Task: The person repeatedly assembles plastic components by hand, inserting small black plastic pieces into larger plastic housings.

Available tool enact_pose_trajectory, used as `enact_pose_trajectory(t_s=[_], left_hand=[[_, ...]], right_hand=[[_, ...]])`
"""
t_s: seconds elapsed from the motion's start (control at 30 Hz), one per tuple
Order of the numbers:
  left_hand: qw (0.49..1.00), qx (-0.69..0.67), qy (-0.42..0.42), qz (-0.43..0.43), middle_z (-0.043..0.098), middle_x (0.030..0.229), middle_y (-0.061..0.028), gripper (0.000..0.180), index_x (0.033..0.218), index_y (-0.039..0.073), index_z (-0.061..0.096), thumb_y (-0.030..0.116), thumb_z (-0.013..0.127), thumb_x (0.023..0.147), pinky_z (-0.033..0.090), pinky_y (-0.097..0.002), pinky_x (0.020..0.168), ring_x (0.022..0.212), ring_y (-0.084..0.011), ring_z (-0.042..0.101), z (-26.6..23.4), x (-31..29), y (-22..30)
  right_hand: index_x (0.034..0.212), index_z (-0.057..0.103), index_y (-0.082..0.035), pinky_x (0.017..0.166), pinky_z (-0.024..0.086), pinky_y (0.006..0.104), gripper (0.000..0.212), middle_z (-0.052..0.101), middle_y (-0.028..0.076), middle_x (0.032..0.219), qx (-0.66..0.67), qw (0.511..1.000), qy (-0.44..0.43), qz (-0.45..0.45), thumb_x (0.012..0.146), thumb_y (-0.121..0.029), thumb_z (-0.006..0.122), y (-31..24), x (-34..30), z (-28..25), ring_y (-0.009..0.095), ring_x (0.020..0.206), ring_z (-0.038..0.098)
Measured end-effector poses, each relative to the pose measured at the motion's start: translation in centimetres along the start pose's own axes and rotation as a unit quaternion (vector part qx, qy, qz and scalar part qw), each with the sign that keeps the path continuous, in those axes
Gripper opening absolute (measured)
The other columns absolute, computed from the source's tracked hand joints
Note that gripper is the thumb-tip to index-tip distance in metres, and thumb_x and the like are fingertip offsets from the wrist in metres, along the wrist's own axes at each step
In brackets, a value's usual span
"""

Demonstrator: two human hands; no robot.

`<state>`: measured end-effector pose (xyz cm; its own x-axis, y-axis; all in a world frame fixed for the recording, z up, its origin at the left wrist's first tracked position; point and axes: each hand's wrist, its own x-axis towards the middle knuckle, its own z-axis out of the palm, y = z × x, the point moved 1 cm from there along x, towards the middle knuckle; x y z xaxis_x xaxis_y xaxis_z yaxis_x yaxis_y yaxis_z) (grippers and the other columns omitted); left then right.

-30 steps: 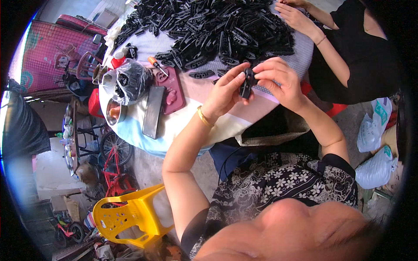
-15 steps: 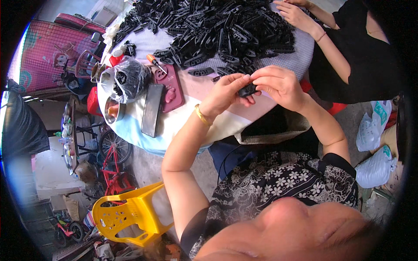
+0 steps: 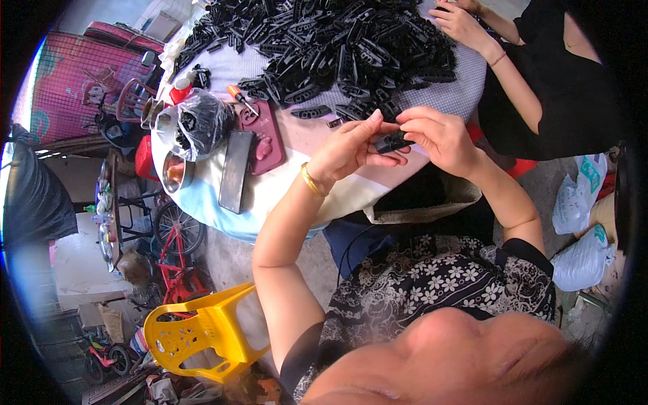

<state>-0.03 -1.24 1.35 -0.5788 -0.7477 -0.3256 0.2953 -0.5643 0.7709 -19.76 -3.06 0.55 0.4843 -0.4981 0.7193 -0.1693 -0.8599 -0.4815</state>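
Since the earlier frame half a second ago, the left thumb has lifted up from the black plastic part [image 3: 391, 142], and the part now shows more of its length between the two hands.

At the far left there is a red bicycle [image 3: 177, 270], and near it a yellow chair [image 3: 229, 331] of smooth, moulded plastic with small cut-out holes in its back. On the rounded bench [image 3: 310, 148], which is covered with soft cloth in pale colours, stand a round metal bowl [image 3: 192, 177] and a crinkled clear bag [image 3: 214, 111] with black pieces inside. A flat dark slab [image 3: 236, 172] lies beside a maroon tray [image 3: 273, 158], and an orange-handled screwdriver [image 3: 235, 92] rests over the tray's edge. Behind is a large heap of long black pieces [image 3: 337, 54], glossy and ribbed.

The left hand [image 3: 347, 152] curls its fingers under the part, with the thumb standing apart. The right hand [image 3: 449, 142] keeps its fingers narrow at the part's right end, partly covering it; I cannot tell if they grip. Farther right, a co-worker [image 3: 580, 101] wears black, and white plastic bags [image 3: 582, 260] carry green print.
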Motion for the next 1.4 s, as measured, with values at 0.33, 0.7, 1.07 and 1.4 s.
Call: enact_pose_trajectory(t_s=[0.33,0.7,1.07,1.4], left_hand=[[0.898,0.387,0.061,0.202,0.061,0.102,-0.0092,0.037,0.116,-0.005,0.05,0.001,0.063,0.081,0.05,-0.0228,0.075,0.083,-0.01,0.06,-0.2,0.6,-1.4],[0.841,0.467,0.041,0.269,0.063,0.088,-0.0078,0.041,0.107,0.003,0.059,0.017,0.073,0.072,0.046,-0.0253,0.059,0.069,-0.0143,0.057,1.6,-0.8,-0.4],[0.421,0.812,0.363,0.177,0.06,0.086,-0.0136,0.02,0.088,0.002,0.059,0.002,0.059,0.068,0.044,-0.0378,0.077,0.087,-0.0335,0.052,-6.3,-1.5,2.7],[0.927,0.224,0.155,0.257,0.064,0.093,-0.012,0.042,0.114,0.0,0.046,0.007,0.068,0.079,0.05,-0.0222,0.059,0.074,-0.0129,0.06,-2.9,-0.2,1.6]], right_hand=[[0.096,0.06,0.002,0.06,0.049,0.0283,0.025,0.063,0.013,0.083,0.058,0.985,-0.032,0.162,0.074,-0.009,0.069,-0.6,-0.3,-0.3,0.021,0.069,0.063],[0.092,0.061,0.0,0.056,0.046,0.0278,0.025,0.062,0.012,0.071,0.12,0.943,-0.227,0.211,0.074,-0.016,0.068,-1.5,-2.6,-4.4,0.018,0.06,0.061],[0.092,0.064,-0.003,0.061,0.048,0.0353,0.02,0.061,0.012,0.079,-0.151,0.981,-0.042,0.113,0.079,-0.018,0.064,4.3,-1.2,-4.0,0.027,0.07,0.061],[0.089,0.061,-0.003,0.067,0.047,0.0372,0.016,0.057,0.01,0.084,-0.275,0.958,-0.044,0.066,0.075,-0.01,0.065,6.8,0.1,-1.0,0.028,0.077,0.057]])
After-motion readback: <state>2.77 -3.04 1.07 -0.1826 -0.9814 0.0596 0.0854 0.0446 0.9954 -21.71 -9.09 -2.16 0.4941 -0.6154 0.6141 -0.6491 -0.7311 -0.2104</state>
